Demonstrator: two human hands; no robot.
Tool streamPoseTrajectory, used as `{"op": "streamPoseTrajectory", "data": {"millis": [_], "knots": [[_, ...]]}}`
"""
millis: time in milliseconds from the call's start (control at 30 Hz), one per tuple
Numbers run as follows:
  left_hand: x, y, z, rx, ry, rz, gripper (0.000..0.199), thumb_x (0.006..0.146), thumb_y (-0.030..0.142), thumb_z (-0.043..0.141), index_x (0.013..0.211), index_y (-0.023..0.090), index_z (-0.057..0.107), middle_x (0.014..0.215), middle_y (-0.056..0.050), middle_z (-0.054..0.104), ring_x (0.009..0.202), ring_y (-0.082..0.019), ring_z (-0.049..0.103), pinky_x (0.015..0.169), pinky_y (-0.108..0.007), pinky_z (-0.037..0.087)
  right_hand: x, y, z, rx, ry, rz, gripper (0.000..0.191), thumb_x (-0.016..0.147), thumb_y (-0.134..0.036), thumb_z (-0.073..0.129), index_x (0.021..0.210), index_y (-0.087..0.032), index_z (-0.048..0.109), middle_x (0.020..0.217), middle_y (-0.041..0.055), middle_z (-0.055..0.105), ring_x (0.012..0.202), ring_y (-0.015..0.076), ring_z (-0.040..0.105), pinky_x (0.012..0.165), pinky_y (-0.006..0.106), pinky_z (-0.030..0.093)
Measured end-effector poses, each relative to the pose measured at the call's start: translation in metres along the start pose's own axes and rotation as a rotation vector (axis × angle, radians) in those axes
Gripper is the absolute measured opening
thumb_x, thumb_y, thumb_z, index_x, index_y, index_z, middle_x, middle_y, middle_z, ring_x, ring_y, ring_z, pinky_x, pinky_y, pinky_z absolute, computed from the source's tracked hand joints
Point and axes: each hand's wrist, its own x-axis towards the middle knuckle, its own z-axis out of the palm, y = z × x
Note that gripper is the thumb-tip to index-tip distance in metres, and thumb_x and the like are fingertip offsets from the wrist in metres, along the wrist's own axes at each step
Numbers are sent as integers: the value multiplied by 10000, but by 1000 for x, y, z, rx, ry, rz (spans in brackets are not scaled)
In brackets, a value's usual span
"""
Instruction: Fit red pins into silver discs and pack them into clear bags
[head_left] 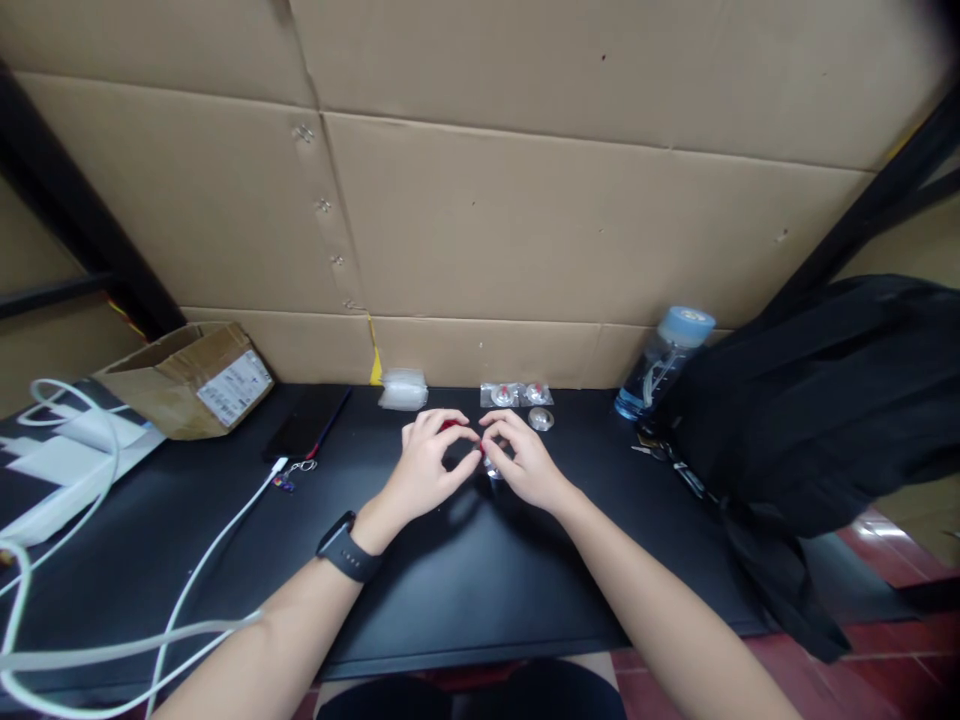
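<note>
My left hand (442, 455), with a dark watch on its wrist, is closed in a pinch over the middle of the black table. Its thumb and index fingertips meet at a small red-and-silver piece (491, 467). Against the same piece, my right hand (521, 460) also pinches; its fingers hide much of it. Something red (450, 426) shows behind the left fingers, partly hidden. Just beyond the right hand lies a round silver disc (540, 419). Behind it sit two round silver pieces with red centres (503, 395) in clear plastic bags.
A stack of clear plastic bags (403, 390) lies by the cardboard wall. To the left are a phone (306, 425), a white cable (217, 548) and an open cardboard box (184, 385). A water bottle (661, 365) and a black backpack (817, 390) stand on the right.
</note>
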Motion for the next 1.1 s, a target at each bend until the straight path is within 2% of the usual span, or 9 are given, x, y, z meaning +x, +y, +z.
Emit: {"op": "streamPoseTrajectory", "data": {"millis": [200,367,467,567,667,733,900,967,1100], "knots": [[-1,-4,11,-48,-104,-23,140,948,360,631,972,267,732,1148,-39,698,1148,-250,561,942,-411,374,1,4,-5,-47,-65,24,127,981,-252,577,887,-212,652,1178,80,627,1100,205,600,921,342,481],[-1,-5,9,23,-155,-48,113,929,317,625,895,244,703,1040,-18,728,1063,-232,590,893,-391,346,0,14,-10,-263,-103,51,68,963,-270,625,969,-222,673,1112,62,655,1044,208,591,971,372,448],[0,-7,8,65,-186,-99,92,912,296,619,872,232,671,932,3,734,958,-211,618,845,-383,324,-1,21,-14,-459,-155,146,164,876,-266,725,1029,-219,690,1041,66,669,999,233,602,907,373,459],[1,-9,6,58,-191,-155,90,913,291,604,870,234,660,892,21,743,894,-195,641,830,-378,311,-2,27,-18,-509,-246,238,54,854,-210,708,904,-230,713,932,38,692,897,213,632,772,319,454],[3,-9,5,27,-186,-209,117,926,313,586,882,242,668,897,31,758,840,-185,657,849,-380,320,-1,32,-17,-400,-236,273,73,859,-170,667,850,-232,705,870,18,709,799,182,644,692,285,440],[4,-9,5,-1,-184,-251,124,926,318,582,884,244,672,911,35,763,810,-180,662,870,-378,344,0,35,-15,-199,-199,284,55,877,-184,647,857,-218,686,835,16,716,749,167,657,689,280,464],[4,-12,8,-190,-135,-362,136,902,354,604,931,241,674,1005,8,761,753,-166,664,750,-309,442,4,35,-5,298,-26,307,179,884,-360,699,870,-195,630,812,20,704,739,164,677,698,282,511],[3,-14,10,-263,-97,-358,156,897,372,613,945,238,678,1009,-10,760,813,-180,684,703,-287,459,4,32,0,381,10,305,255,860,-423,733,875,-193,626,872,26,698,724,147,660,666,269,509],[2,-17,14,-343,-39,-308,160,897,367,625,959,229,678,1005,-33,761,951,-204,709,737,-282,498,1,23,7,494,4,355,347,825,-498,766,880,-188,621,1190,78,662,839,152,701,690,276,560]]}}
